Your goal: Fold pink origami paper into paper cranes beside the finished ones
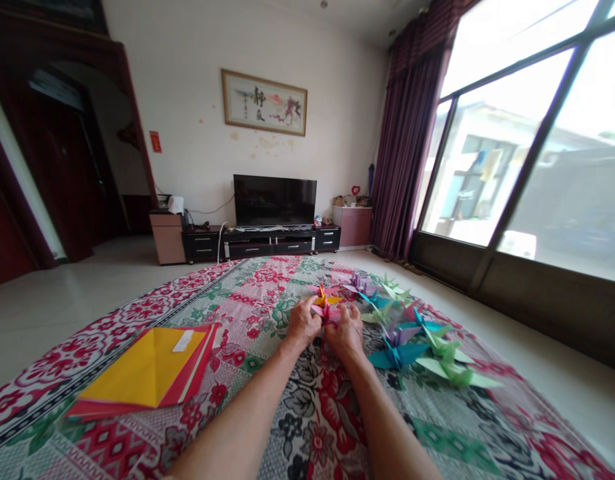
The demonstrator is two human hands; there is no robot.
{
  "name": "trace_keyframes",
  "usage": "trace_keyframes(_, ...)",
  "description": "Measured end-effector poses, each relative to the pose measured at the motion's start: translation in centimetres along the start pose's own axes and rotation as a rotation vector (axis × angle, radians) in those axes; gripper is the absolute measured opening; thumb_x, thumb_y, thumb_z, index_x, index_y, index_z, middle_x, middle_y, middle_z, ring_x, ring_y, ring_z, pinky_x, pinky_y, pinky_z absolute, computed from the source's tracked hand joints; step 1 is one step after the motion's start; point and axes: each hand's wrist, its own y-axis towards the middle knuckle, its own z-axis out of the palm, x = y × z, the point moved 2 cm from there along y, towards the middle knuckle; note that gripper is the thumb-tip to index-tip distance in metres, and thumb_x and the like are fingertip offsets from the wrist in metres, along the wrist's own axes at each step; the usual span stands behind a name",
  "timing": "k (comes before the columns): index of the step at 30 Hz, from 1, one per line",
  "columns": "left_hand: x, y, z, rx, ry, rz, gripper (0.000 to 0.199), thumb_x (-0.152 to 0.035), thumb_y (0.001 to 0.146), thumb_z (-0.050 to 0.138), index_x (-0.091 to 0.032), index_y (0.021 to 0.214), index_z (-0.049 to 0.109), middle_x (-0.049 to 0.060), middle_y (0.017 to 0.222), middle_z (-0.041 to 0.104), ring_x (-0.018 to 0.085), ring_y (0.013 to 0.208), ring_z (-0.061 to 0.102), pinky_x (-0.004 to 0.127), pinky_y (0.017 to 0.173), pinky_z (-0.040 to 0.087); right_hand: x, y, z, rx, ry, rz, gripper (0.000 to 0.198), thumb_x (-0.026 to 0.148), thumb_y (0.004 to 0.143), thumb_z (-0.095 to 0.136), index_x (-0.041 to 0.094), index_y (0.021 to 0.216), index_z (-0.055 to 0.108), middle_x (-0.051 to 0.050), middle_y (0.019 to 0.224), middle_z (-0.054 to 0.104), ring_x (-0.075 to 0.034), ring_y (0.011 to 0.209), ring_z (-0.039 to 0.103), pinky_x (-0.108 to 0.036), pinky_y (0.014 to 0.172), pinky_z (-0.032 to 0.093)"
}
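Note:
A pink folded paper crane [327, 311] sits low over the cloth between my two hands. Its left wing is pinched in the fingers of my left hand [304, 324], while my right hand [346, 328] has its fingers closed on the other wing. Just behind it stands a yellow-orange paper crane [332, 300], with another pink crane partly hidden beyond. To the right of my right hand are several more cranes, among them a teal crane [398, 355], a pale green crane [455, 375] and a purple crane [360, 283].
A stack of square coloured paper [132, 373], yellow on top with red beneath, lies at the left with a small white label [182, 341]. Patterned cloth [257, 400] covers the surface. Beyond its far edge stand a television [275, 200] and a low black cabinet [267, 244].

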Motion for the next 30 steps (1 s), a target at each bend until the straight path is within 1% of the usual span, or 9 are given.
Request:
trace_keyframes(5, -0.1, -0.2, -0.3, -0.033, -0.053, 0.017, 0.051, -0.009, 0.065, 0.050, -0.017, 0.115, 0.055, 0.007, 0.110, 0.060, 0.018, 0.102, 0.054, 0.027, 0.094, 0.041, -0.1, 0.0, 0.1, -0.020, 0.026, -0.010, 0.057, 0.016, 0.062, 0.052, 0.009, 0.118, 0.049, -0.019, 0.127, 0.036, -0.031, 0.116, 0.038, -0.038, 0.097, 0.031)
trace_keyframes(10, 0.0, -0.4, -0.6, -0.136, -0.088, 0.036, 0.048, -0.008, 0.064, 0.047, -0.014, 0.111, 0.058, 0.009, 0.108, 0.060, 0.018, 0.102, 0.054, 0.027, 0.095, 0.040, -0.1, -0.1, 0.0, -0.050, 0.063, -0.033, 0.051, 0.015, 0.062, 0.050, 0.009, 0.113, 0.051, -0.019, 0.127, 0.036, -0.031, 0.118, 0.035, -0.039, 0.099, 0.028)
trace_keyframes(14, 0.1, -0.5, -1.1, -0.220, -0.095, 0.002, 0.047, -0.005, 0.063, 0.044, -0.015, 0.106, 0.059, 0.008, 0.105, 0.061, 0.017, 0.100, 0.054, 0.028, 0.094, 0.041, 0.0, -0.2, -0.4, -0.129, 0.121, -0.019, 0.043, 0.009, 0.060, 0.046, 0.009, 0.102, 0.054, -0.018, 0.122, 0.039, -0.028, 0.116, 0.036, -0.037, 0.099, 0.029)
trace_keyframes(17, 0.2, -0.6, -1.5, -0.247, -0.093, -0.072, 0.046, -0.004, 0.064, 0.042, -0.016, 0.105, 0.060, 0.008, 0.103, 0.061, 0.017, 0.099, 0.055, 0.028, 0.092, 0.042, 0.2, -0.4, -0.8, -0.187, 0.153, -0.016, 0.041, 0.006, 0.058, 0.043, 0.010, 0.098, 0.053, -0.016, 0.115, 0.043, -0.026, 0.111, 0.039, -0.036, 0.097, 0.031)
trace_keyframes(20, 0.5, -0.8, -1.8, -0.237, -0.086, -0.158, 0.045, -0.004, 0.065, 0.042, -0.017, 0.104, 0.060, 0.008, 0.103, 0.062, 0.017, 0.098, 0.055, 0.028, 0.091, 0.042, 0.6, -0.4, -1.3, -0.237, 0.173, -0.036, 0.041, 0.005, 0.058, 0.042, 0.012, 0.096, 0.053, -0.013, 0.106, 0.048, -0.024, 0.105, 0.042, -0.035, 0.094, 0.033)
trace_keyframes(23, 0.6, -1.2, -2.0, -0.200, -0.066, -0.198, 0.044, -0.003, 0.066, 0.042, -0.014, 0.104, 0.060, 0.009, 0.104, 0.062, 0.017, 0.099, 0.056, 0.027, 0.092, 0.041, 1.0, -0.4, -2.0, -0.288, 0.204, -0.056, 0.040, 0.005, 0.060, 0.040, 0.013, 0.097, 0.053, -0.011, 0.102, 0.049, -0.023, 0.100, 0.044, -0.035, 0.089, 0.035)
trace_keyframes(26, 0.7, -1.8, -2.3, -0.143, -0.027, -0.233, 0.044, -0.002, 0.066, 0.042, -0.014, 0.104, 0.060, 0.009, 0.103, 0.063, 0.017, 0.099, 0.056, 0.028, 0.091, 0.041, 1.5, -0.2, -2.6, -0.337, 0.269, -0.091, 0.035, 0.007, 0.066, 0.038, 0.015, 0.094, 0.055, -0.009, 0.097, 0.051, -0.022, 0.095, 0.047, -0.034, 0.085, 0.037)
trace_keyframes(28, 0.8, -2.2, -2.6, -0.096, -0.001, -0.232, 0.044, -0.001, 0.066, 0.042, -0.015, 0.103, 0.061, 0.009, 0.101, 0.064, 0.017, 0.097, 0.057, 0.027, 0.089, 0.042, 1.9, -0.2, -2.8, -0.340, 0.321, -0.140, 0.029, 0.009, 0.070, 0.037, 0.016, 0.090, 0.057, -0.008, 0.092, 0.053, -0.020, 0.090, 0.049, -0.033, 0.082, 0.039)
trace_keyframes(30, 0.9, -2.7, -3.0, -0.059, 0.037, -0.200, 0.042, -0.001, 0.067, 0.041, -0.016, 0.100, 0.063, 0.008, 0.100, 0.065, 0.017, 0.097, 0.058, 0.026, 0.089, 0.042, 2.5, -0.3, -2.6, -0.301, 0.361, -0.204, 0.026, 0.009, 0.071, 0.036, 0.017, 0.083, 0.058, -0.006, 0.086, 0.055, -0.018, 0.084, 0.050, -0.031, 0.078, 0.040)
